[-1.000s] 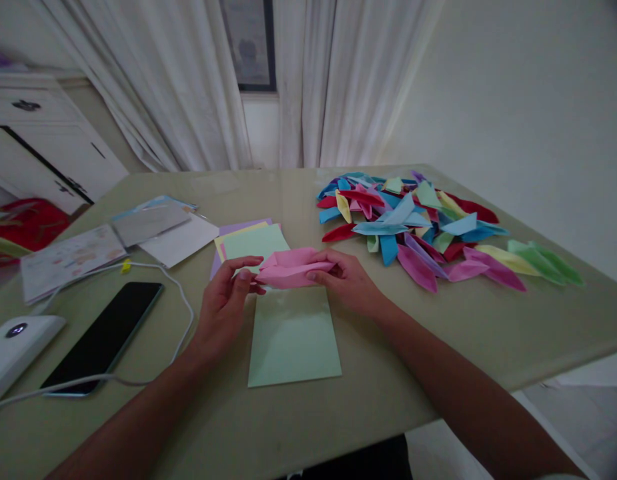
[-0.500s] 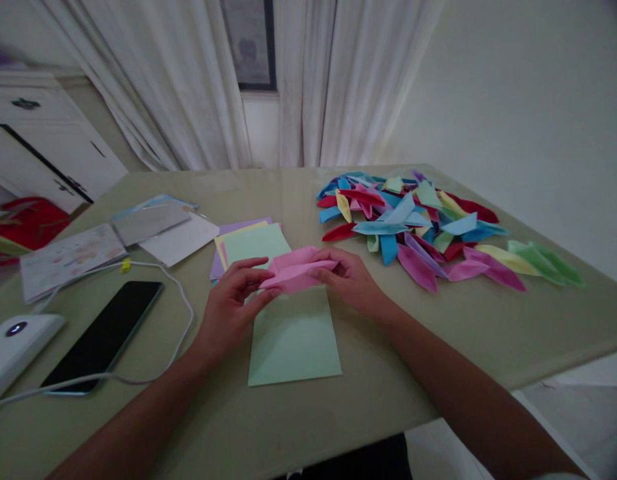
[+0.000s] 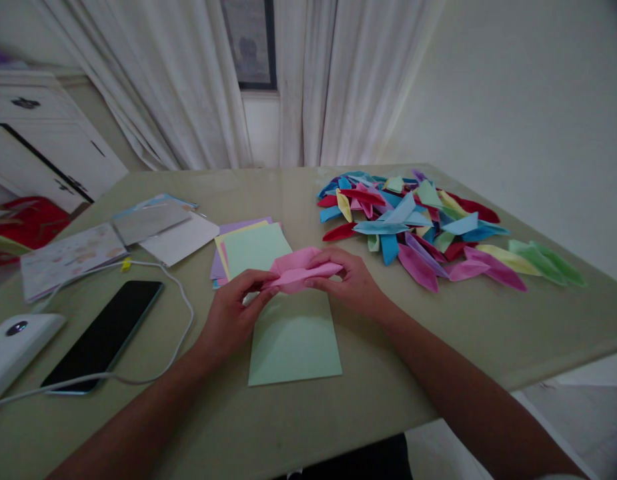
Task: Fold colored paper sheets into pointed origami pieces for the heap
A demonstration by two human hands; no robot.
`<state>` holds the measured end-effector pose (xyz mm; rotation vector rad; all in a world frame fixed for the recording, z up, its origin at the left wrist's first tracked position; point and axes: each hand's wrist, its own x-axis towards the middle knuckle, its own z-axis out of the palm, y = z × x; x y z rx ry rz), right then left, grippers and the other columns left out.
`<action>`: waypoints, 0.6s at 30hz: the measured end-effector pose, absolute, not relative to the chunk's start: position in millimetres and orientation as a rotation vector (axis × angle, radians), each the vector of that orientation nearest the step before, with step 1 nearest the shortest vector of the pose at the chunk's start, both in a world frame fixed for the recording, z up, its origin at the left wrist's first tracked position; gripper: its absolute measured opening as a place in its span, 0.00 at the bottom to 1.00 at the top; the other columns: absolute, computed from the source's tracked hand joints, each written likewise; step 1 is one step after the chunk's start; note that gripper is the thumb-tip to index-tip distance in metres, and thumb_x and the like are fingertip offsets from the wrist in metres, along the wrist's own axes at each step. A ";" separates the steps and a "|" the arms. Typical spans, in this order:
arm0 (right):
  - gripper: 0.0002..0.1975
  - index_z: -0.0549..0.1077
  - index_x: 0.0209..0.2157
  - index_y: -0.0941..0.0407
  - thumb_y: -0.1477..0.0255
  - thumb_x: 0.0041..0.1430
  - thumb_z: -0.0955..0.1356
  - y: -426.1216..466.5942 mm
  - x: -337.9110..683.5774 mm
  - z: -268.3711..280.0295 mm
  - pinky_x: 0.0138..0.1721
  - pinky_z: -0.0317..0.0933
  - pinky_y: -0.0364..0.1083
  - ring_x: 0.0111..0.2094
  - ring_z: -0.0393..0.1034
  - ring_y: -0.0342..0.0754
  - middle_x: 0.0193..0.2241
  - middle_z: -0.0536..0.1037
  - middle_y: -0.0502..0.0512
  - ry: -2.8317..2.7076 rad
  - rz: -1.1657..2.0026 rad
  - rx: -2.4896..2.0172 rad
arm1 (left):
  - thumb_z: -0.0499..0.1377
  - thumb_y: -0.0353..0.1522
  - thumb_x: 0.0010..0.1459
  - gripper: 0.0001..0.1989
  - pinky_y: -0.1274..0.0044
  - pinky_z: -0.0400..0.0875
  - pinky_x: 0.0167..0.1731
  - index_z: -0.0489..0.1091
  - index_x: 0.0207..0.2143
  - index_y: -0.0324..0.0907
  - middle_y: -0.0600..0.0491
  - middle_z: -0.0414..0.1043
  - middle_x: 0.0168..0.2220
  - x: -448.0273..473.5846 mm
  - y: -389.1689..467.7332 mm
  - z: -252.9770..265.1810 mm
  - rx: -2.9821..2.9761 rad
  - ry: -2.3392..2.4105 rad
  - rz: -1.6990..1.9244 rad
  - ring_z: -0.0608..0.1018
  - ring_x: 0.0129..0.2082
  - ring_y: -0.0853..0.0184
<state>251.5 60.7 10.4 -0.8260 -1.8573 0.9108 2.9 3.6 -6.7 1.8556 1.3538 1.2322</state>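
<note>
A pink folded paper boat (image 3: 299,268) is held up between both hands, its middle spread open. My left hand (image 3: 239,300) pinches its left tip between thumb and fingers. At the other end, my right hand (image 3: 349,277) grips the right side, thumb in front and fingers behind. Below them a light green paper sheet (image 3: 295,347) lies flat on the table. Behind my left hand is a stack of coloured paper (image 3: 258,243), light green on top with yellow, pink and purple edges showing.
Many folded paper boats (image 3: 403,220) in several colours are heaped at the back right of the table (image 3: 388,373). To the left lie a black phone (image 3: 105,333), a white device (image 3: 23,350), a looping white cable (image 3: 191,313), a patterned booklet (image 3: 73,260) and a white sheet (image 3: 181,237).
My left fingers have closed more tightly on the left tip. The pink paper has opened wider in the middle, and its right end pokes out further past my right thumb.
</note>
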 end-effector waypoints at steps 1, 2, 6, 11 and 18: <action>0.10 0.81 0.38 0.53 0.68 0.55 0.80 60.5 251.2 10.9 0.45 0.66 0.50 0.41 0.76 0.52 0.40 0.82 0.53 -1.853 0.908 -0.833 | 0.63 0.40 0.67 0.10 0.70 0.79 0.40 0.78 0.46 0.45 0.51 0.82 0.41 3.5 3.4 -6.1 1.882 1.359 1.234 0.82 0.38 0.62; 0.09 0.81 0.37 0.53 0.68 0.55 0.80 60.3 250.9 11.4 0.45 0.67 0.50 0.41 0.76 0.52 0.39 0.82 0.53 -1.850 0.906 -0.840 | 0.62 0.40 0.68 0.10 0.71 0.78 0.40 0.78 0.45 0.45 0.51 0.81 0.40 3.9 3.2 -5.7 1.908 1.363 1.243 0.82 0.38 0.62; 0.09 0.81 0.38 0.52 0.67 0.56 0.79 60.0 250.4 11.9 0.46 0.67 0.51 0.42 0.76 0.53 0.39 0.82 0.54 -1.844 0.913 -0.861 | 0.60 0.38 0.69 0.09 0.72 0.75 0.39 0.76 0.45 0.45 0.51 0.79 0.40 3.9 2.6 -6.1 1.971 1.380 1.261 0.80 0.38 0.62; 0.12 0.79 0.42 0.52 0.66 0.58 0.78 60.5 251.8 7.5 0.45 0.67 0.50 0.42 0.76 0.52 0.40 0.81 0.53 -1.835 0.987 -0.865 | 0.68 0.36 0.62 0.11 0.72 0.74 0.41 0.77 0.47 0.47 0.52 0.77 0.41 2.1 2.0 -5.6 2.051 1.340 1.230 0.79 0.40 0.62; 0.12 0.79 0.42 0.52 0.70 0.56 0.78 62.8 253.2 3.6 0.46 0.67 0.50 0.44 0.75 0.53 0.42 0.80 0.54 -1.884 0.935 -0.833 | 0.63 0.31 0.66 0.07 0.72 0.74 0.42 0.79 0.44 0.47 0.51 0.75 0.42 2.5 3.6 -5.4 2.064 1.356 1.285 0.79 0.42 0.63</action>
